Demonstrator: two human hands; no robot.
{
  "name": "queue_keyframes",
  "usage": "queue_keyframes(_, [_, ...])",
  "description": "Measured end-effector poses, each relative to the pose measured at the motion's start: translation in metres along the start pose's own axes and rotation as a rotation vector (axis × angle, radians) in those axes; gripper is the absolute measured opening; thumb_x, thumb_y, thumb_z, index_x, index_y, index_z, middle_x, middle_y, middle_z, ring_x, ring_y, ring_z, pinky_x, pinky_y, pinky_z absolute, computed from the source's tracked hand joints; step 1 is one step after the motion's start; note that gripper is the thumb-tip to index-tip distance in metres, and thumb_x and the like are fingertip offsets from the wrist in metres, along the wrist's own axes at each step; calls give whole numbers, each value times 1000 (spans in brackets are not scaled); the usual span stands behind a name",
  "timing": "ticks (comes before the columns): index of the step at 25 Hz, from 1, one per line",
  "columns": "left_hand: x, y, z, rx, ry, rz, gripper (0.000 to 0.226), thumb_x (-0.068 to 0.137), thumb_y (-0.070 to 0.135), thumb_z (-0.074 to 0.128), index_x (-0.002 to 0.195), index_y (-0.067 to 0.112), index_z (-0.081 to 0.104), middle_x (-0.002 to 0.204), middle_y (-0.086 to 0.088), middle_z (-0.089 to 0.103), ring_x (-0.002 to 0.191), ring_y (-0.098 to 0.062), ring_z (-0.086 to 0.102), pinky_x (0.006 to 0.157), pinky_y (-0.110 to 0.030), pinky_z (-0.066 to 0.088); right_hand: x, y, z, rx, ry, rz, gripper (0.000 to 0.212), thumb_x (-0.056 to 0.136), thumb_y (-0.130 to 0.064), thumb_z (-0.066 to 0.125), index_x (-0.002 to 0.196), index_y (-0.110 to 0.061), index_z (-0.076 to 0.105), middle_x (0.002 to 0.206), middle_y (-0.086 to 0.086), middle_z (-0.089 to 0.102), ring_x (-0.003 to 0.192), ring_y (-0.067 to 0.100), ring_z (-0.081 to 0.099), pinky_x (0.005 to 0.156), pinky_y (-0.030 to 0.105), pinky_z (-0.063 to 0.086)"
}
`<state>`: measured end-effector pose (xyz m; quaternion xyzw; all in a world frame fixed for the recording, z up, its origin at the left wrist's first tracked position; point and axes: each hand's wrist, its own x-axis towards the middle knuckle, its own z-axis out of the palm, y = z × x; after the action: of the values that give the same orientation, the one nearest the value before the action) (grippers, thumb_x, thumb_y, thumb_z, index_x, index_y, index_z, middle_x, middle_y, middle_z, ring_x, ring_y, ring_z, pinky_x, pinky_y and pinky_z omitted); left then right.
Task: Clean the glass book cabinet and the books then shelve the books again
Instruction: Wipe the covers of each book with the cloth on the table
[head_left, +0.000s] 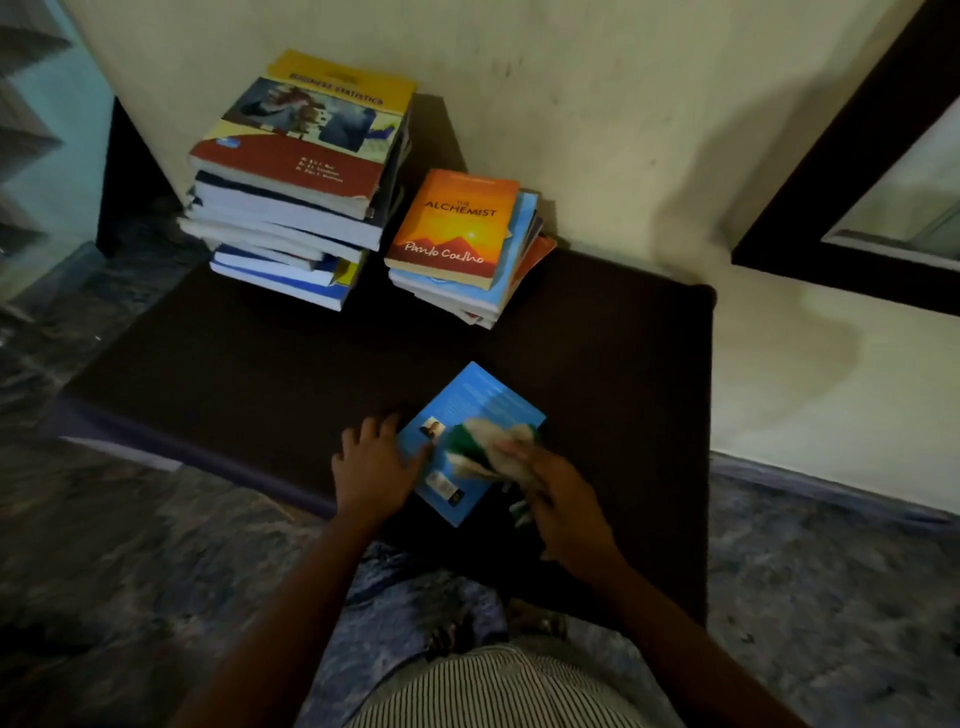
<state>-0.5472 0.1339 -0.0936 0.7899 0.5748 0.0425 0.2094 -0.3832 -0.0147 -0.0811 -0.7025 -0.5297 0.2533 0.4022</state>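
The left hand (374, 462) lies flat, fingers spread, on the dark brown low table (249, 353), its thumb against the thin blue paperback book (475, 400). The right hand (561, 501) has its fingers curled round a green-and-white cloth (485, 447) lying on that book's cover. Farther back, against the cream wall (597, 104), stand a tall book stack (296, 208) and, just beside it, a shorter orange-topped stack (460, 234).
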Motion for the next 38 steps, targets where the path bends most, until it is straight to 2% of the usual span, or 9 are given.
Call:
queue_keyframes(6, [8,23,-4,-2,-215,-191,87,65,65,70,132,14,45,133,-13,46,122,-32,41,99,-43,36,-1,9,-53,142,177,290,57,95,0,44,111,-55,46,103,14,63,71,14,62,66,26,52])
queue_keyframes(11, [-17,43,-18,-569,-161,-152,26,87,28,64,107,18,51,102,-12,64,73,-14,58,57,-22,42,-8,14,-83,169,241,301,44,92,6,48,121,-27,45,95,-15,55,72,-18,58,61,0,42])
queue_keyframes(14, [-36,79,-29,-637,-9,-5,25,89,23,60,112,22,50,92,3,61,72,-4,59,53,-14,42,-1,23,-117,175,249,250,43,93,7,45,121,-26,45,104,-14,54,77,-22,55,65,-1,41])
queue_keyframes(18, [-23,171,-23,-773,198,149,40,92,16,55,131,22,47,111,7,58,96,-9,60,72,-20,50,22,45,-167,250,232,288,46,94,6,41,119,-32,48,93,5,66,66,4,64,59,16,51])
queue_keyframes(23, [51,280,24,-411,407,382,54,90,4,42,139,25,40,140,-2,49,132,-26,42,114,-45,22,62,85,-233,129,253,186,50,92,8,46,123,-31,51,124,-1,58,111,15,57,96,27,46])
queue_keyframes(28, [92,290,111,253,240,498,73,80,40,35,149,23,18,141,-6,48,143,-31,8,109,-60,-8,88,113,-272,101,185,140,52,93,3,48,121,-40,44,128,-7,50,116,13,50,89,1,37])
queue_keyframes(31, [84,287,157,288,139,525,81,78,37,36,151,24,3,158,-4,11,145,-28,-5,107,-60,-3,95,134,-283,130,149,185,67,92,5,46,117,-58,42,125,7,58,107,22,59,86,17,45])
queue_keyframes(34, [95,303,165,262,114,499,81,77,37,35,151,23,3,158,-1,-8,145,-28,-7,108,-61,3,98,144,-291,125,118,177,54,94,1,45,115,-49,37,120,0,57,96,6,60,74,6,44])
queue_keyframes(38, [115,349,156,150,28,378,67,94,29,38,149,20,2,151,2,-17,142,-36,-12,101,-73,2,104,156,-298,122,138,153,49,87,-28,43,118,-66,40,122,6,61,111,22,58,96,34,47])
